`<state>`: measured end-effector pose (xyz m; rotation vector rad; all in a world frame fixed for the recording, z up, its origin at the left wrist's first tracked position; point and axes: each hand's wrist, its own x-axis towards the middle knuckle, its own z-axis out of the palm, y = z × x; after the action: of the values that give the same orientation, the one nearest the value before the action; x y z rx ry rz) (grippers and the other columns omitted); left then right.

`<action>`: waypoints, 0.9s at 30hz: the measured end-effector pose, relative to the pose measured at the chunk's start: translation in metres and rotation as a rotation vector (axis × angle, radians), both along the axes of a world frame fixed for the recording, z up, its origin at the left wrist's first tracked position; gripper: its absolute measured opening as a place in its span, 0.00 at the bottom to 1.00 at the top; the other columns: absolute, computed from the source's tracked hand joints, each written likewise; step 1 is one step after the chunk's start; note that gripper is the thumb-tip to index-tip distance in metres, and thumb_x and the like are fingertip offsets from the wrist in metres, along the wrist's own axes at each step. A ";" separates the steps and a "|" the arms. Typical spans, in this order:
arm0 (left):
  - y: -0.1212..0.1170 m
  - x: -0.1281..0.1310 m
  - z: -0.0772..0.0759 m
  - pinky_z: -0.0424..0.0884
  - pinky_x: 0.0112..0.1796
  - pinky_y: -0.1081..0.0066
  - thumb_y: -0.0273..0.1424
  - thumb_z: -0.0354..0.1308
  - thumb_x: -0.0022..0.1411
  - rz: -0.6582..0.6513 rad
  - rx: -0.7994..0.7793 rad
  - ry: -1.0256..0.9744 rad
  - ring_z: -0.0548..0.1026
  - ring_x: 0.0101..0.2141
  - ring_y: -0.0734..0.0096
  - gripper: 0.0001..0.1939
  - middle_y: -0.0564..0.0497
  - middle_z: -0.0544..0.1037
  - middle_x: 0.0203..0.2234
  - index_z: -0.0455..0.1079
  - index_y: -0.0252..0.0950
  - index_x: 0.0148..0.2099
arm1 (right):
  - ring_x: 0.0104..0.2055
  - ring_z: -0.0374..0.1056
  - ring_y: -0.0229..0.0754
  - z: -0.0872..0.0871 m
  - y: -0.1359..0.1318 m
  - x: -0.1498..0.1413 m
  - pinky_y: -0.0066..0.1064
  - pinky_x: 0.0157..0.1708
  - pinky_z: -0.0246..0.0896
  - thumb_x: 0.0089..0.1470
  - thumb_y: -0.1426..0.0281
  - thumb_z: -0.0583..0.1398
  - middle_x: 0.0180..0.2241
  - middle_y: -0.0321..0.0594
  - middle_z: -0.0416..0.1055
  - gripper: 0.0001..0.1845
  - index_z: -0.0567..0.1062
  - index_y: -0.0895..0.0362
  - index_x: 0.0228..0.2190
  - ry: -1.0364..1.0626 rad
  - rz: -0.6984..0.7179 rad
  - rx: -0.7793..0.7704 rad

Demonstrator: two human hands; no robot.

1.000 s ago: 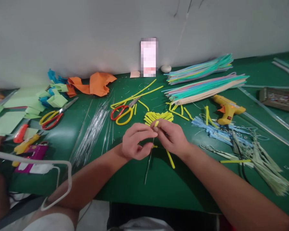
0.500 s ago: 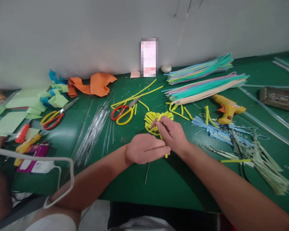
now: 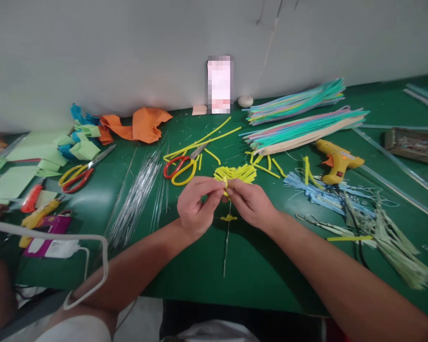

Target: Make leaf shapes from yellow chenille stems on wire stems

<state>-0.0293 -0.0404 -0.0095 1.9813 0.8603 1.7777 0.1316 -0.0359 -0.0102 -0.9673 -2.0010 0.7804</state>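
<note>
Over the middle of the desk (image 3: 264, 270), the left hand (image 3: 198, 204) and right hand (image 3: 251, 202), fingers pinched together on a yellow strip (image 3: 225, 181), partly hide it and the yellow fan-shaped piece (image 3: 240, 174) just beyond.

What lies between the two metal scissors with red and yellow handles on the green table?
In the head view, a bundle of thin, silvery, wire-like strands lies between the left scissors and the right scissors.
</note>
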 end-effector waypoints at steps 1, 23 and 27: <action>0.001 0.000 0.001 0.76 0.35 0.74 0.24 0.60 0.62 0.042 0.031 0.025 0.75 0.34 0.77 0.09 0.51 0.75 0.36 0.76 0.40 0.43 | 0.28 0.68 0.37 0.000 0.000 0.000 0.27 0.30 0.59 0.61 0.71 0.50 0.28 0.38 0.73 0.08 0.68 0.55 0.34 -0.006 0.005 0.012; 0.009 -0.003 0.009 0.75 0.37 0.69 0.23 0.61 0.61 0.013 -0.003 0.088 0.77 0.35 0.72 0.09 0.52 0.80 0.34 0.76 0.40 0.42 | 0.28 0.67 0.37 0.003 -0.001 0.002 0.28 0.31 0.61 0.57 0.74 0.49 0.28 0.38 0.73 0.12 0.71 0.56 0.37 -0.055 0.054 0.092; 0.009 -0.003 0.011 0.76 0.38 0.70 0.23 0.61 0.61 0.034 -0.021 0.079 0.78 0.35 0.73 0.09 0.51 0.81 0.34 0.77 0.40 0.42 | 0.33 0.69 0.39 0.001 -0.001 0.002 0.29 0.34 0.62 0.56 0.74 0.51 0.33 0.41 0.74 0.12 0.73 0.57 0.39 -0.020 0.023 0.094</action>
<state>-0.0323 -0.0309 0.0011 2.0470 0.9390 1.7114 0.1339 -0.0364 -0.0092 -0.9022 -2.0500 0.6852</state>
